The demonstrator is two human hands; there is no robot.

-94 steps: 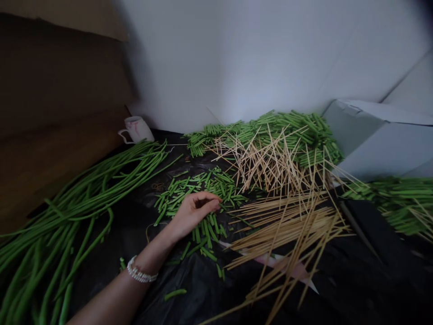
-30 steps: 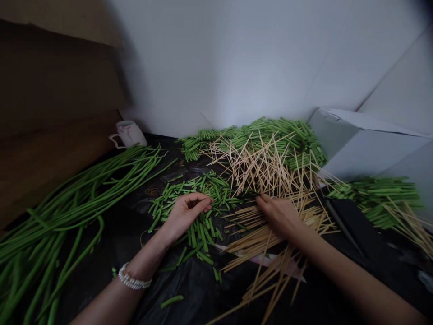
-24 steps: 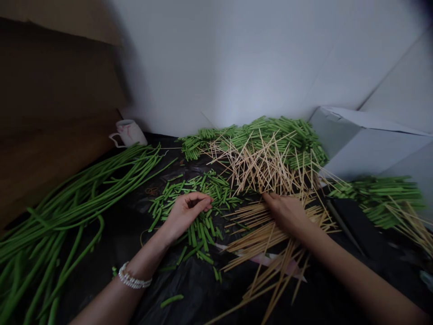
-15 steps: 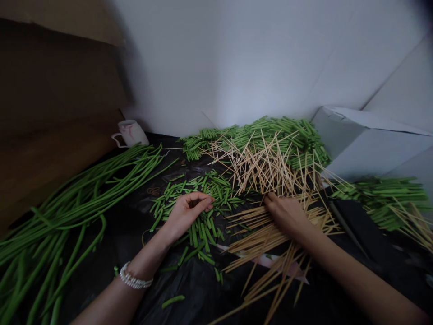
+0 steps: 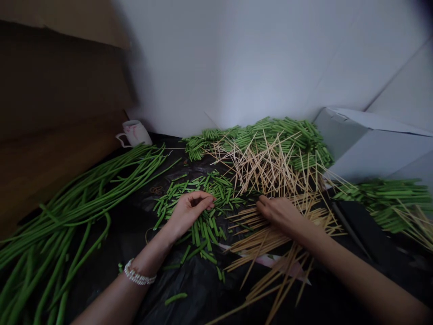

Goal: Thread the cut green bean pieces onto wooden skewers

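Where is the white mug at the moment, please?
In the head view, the white mug stands at the far left of the black plastic sheet, against the pale wall, just beyond the long green beans.

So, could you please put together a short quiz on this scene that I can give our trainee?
1. True or false: the bracelet is on the left arm.
2. Which of these is nearest the mug?
A) the long beans
B) the box
C) the bracelet
3. Fill in the missing word: the right hand is over the thin wooden ____.

Key: 1. True. 2. A. 3. sticks.
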